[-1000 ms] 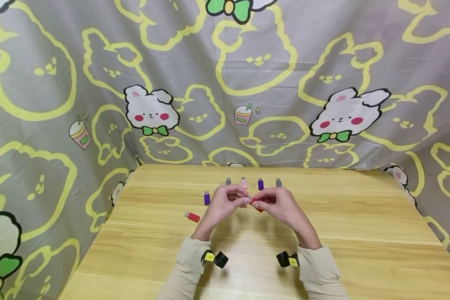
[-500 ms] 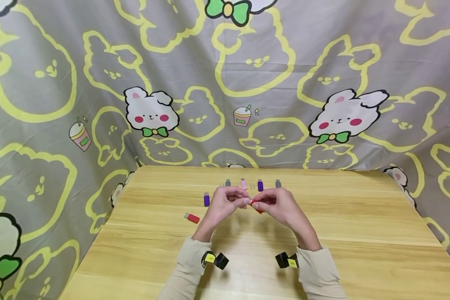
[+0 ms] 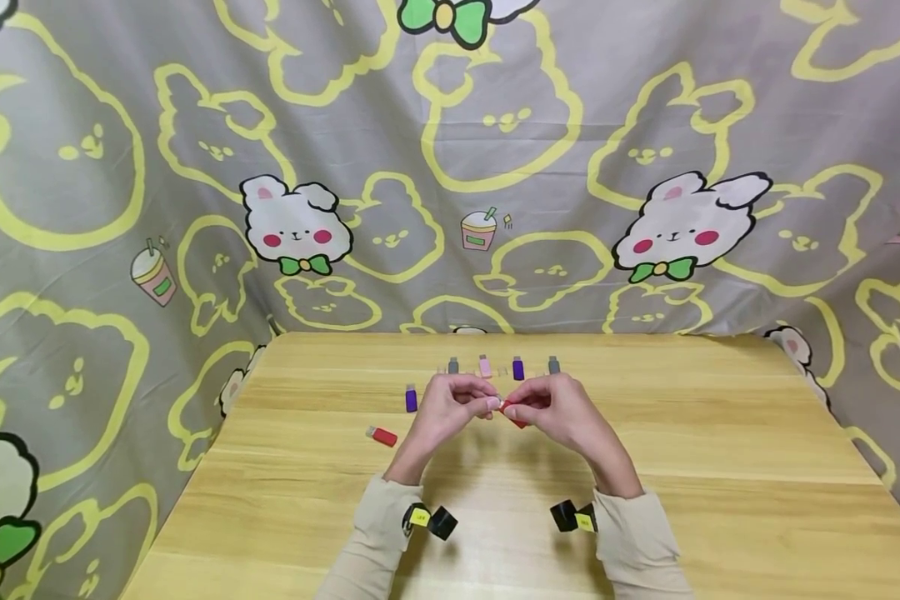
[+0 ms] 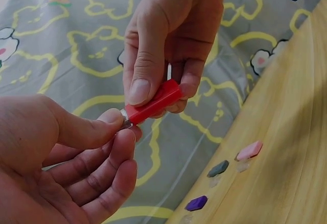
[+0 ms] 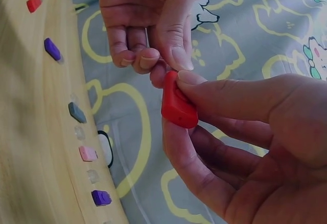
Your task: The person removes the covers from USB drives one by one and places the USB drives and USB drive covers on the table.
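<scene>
A red USB flash drive [image 4: 157, 102] is held in the air between the two hands, tilted in the left wrist view. My right hand [image 3: 551, 407] grips its red body between thumb and fingers. At the other end, my left hand [image 3: 453, 410] pinches the silvery plug [image 4: 124, 118] with thumb and forefinger. Fingertips cover most of that end, so I cannot tell whether a clear cap sits on it. In the right wrist view the drive's blunt red end faces the camera.
Another red flash drive [image 3: 384, 436] and a purple one [image 3: 411, 399] lie on the wooden table [image 3: 285, 500] at left. Along the back stand out grey [image 3: 453, 367], pink [image 3: 485, 367], purple [image 3: 518, 369] and grey drives, with small clear caps [image 5: 92, 176] between. A patterned curtain [image 3: 390, 275] surrounds the table.
Both hands stay almost in place, still holding the red flash drive. The head view has shifted slightly; the things on the table have not visibly moved.
</scene>
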Demonstrator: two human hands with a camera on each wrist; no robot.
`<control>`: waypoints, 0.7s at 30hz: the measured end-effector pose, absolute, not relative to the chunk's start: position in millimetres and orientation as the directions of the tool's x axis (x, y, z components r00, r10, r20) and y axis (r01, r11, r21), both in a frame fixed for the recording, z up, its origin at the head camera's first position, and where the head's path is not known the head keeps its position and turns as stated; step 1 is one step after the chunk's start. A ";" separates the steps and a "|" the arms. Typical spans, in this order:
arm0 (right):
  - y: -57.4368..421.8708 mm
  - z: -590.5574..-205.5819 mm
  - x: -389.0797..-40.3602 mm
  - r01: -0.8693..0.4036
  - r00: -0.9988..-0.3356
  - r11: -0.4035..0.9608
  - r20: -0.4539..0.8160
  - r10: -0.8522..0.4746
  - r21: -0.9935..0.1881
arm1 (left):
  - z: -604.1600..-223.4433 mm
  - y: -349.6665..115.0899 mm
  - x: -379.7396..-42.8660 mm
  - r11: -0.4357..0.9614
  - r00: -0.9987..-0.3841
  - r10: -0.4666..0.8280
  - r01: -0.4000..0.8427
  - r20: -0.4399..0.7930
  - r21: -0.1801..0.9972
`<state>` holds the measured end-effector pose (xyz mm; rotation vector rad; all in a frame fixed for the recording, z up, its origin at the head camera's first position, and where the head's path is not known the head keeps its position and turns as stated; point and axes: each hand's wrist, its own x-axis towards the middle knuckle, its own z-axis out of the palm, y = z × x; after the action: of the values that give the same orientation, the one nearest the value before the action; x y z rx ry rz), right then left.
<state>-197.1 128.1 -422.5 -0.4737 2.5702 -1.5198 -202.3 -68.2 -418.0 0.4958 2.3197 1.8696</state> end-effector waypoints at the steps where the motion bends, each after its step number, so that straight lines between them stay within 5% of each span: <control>1: 128.8 -422.0 -197.1 -0.205 -0.943 0.447 0.054 -0.327 -0.871 | -418.3 -67.9 -202.7 0.180 -0.938 0.329 0.176 0.110 0.968; 14: 135.4 -419.1 -196.1 -0.181 -0.941 0.448 0.022 -0.337 -0.875 | -417.0 -64.9 -205.4 0.158 -0.936 0.341 0.148 0.087 0.976; 21: 155.3 -420.2 -195.2 -0.138 -0.948 0.451 -0.015 -0.317 -0.882 | -423.9 -94.9 -221.3 0.109 -0.983 0.163 0.106 0.087 0.988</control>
<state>-195.2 155.3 -420.2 -0.3994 2.5209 -1.5064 -221.3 -94.9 -423.9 0.2794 2.3068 2.0499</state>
